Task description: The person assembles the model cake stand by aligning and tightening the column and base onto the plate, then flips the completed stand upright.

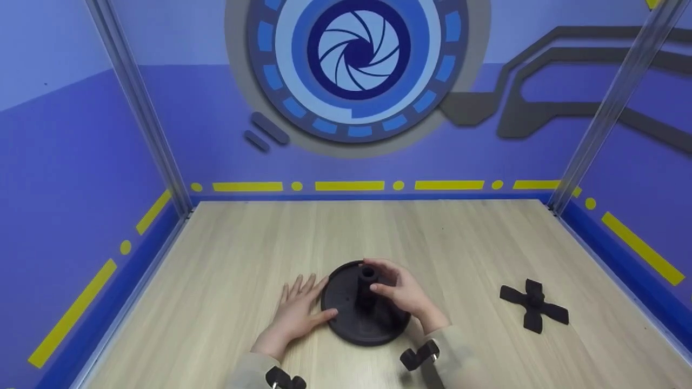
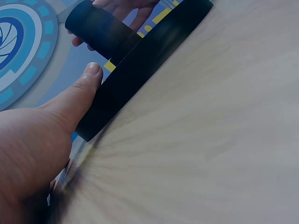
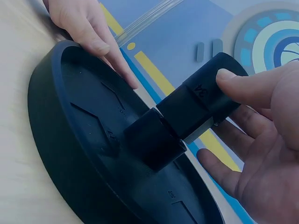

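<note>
A round black base (image 1: 343, 305) with a raised rim lies flat on the table. From its inside rises a short socket (image 3: 152, 140), and a black hollow tube (image 3: 191, 100) with a raised marking stands in it, with a notch showing where they meet. My right hand (image 1: 406, 294) holds the tube near its top, thumb on the near side and fingers around the far side. My left hand (image 1: 296, 316) has its fingers spread along the base's left side, with the thumb (image 2: 86, 86) against the rim.
A black propeller-like piece (image 1: 534, 306) with several blades lies on the wooden table (image 1: 259, 243) to the right. Blue panels (image 1: 184, 124) with yellow marks enclose the back and both sides, with metal posts (image 1: 143, 108) at the corners.
</note>
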A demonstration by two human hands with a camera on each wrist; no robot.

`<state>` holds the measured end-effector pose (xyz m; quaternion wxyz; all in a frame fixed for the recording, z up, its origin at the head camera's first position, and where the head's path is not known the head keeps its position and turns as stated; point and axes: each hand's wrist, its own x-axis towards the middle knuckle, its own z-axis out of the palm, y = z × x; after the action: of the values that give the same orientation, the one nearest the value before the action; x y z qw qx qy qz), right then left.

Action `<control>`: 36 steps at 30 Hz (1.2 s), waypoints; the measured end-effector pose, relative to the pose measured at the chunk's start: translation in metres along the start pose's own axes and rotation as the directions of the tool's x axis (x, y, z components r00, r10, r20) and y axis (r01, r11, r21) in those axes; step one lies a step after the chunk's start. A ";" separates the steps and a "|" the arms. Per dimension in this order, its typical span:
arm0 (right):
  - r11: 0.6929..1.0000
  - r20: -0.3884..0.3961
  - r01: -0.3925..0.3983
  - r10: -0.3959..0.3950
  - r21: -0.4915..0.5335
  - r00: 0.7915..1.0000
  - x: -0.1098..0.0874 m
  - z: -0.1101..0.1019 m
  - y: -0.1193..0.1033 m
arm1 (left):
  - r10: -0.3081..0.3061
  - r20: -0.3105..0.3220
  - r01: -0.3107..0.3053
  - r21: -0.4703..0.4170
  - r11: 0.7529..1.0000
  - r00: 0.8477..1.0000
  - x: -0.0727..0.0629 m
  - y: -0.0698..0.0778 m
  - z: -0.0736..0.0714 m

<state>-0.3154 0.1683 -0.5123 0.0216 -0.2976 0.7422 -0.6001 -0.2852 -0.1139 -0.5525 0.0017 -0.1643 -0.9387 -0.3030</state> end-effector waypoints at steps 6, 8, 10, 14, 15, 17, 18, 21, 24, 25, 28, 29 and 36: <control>0.996 -0.055 -0.085 0.083 -0.037 0.995 0.000 0.001 -0.004 | -0.003 0.002 0.003 -0.006 1.000 1.000 -0.001 0.001 0.000; 0.992 -0.079 -0.114 0.109 -0.060 0.991 0.000 0.001 -0.006 | -0.010 0.008 0.010 -0.010 1.000 1.000 -0.001 0.001 -0.001; 0.989 -0.096 -0.128 0.121 -0.075 0.988 0.000 0.002 -0.007 | -0.008 0.009 0.008 -0.016 1.000 1.000 -0.001 0.001 -0.001; 0.987 -0.116 -0.131 0.120 -0.092 0.986 0.001 0.003 -0.008 | -0.016 0.012 0.016 -0.012 1.000 1.000 -0.001 0.001 -0.002; 0.987 -0.122 -0.129 0.117 -0.093 0.986 0.001 0.004 -0.008 | -0.012 0.010 0.012 -0.012 1.000 1.000 -0.001 0.001 -0.002; 0.988 -0.132 -0.127 0.114 -0.090 0.985 0.001 0.005 -0.007 | -0.017 0.011 0.017 -0.009 1.000 1.000 -0.001 0.001 -0.001; 0.988 -0.138 -0.126 0.112 -0.093 0.984 0.001 0.005 -0.007 | -0.016 0.010 0.016 -0.008 1.000 1.000 -0.001 0.001 -0.001; 0.986 -0.162 -0.123 0.104 -0.114 0.981 0.001 0.007 -0.006 | -0.009 0.006 0.009 -0.003 1.000 1.000 -0.001 0.001 -0.001; 0.981 -0.192 -0.128 0.098 -0.149 0.976 0.001 0.009 -0.006 | -0.008 0.004 0.008 0.004 1.000 1.000 -0.002 0.001 0.000; 0.979 -0.202 -0.130 0.097 -0.159 0.975 0.001 0.010 -0.006 | -0.005 0.002 0.005 0.005 1.000 1.000 -0.002 0.001 0.000; 0.976 -0.227 -0.133 0.092 -0.173 0.970 0.001 0.011 -0.006 | -0.003 0.001 0.003 0.005 1.000 1.000 -0.002 0.001 -0.001; 0.975 -0.235 -0.134 0.091 -0.176 0.968 0.001 0.012 -0.006 | -0.002 0.001 0.002 0.004 1.000 1.000 -0.002 0.001 -0.001; 0.974 -0.296 -0.137 0.079 -0.180 0.952 0.001 0.016 -0.004 | 0.001 0.002 -0.001 -0.005 1.000 1.000 -0.002 0.001 -0.001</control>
<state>-0.3085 0.1534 -0.5125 -0.0829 -0.1669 0.8088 -0.5577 -0.2834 -0.1139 -0.5510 0.0006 -0.1650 -0.9378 -0.3054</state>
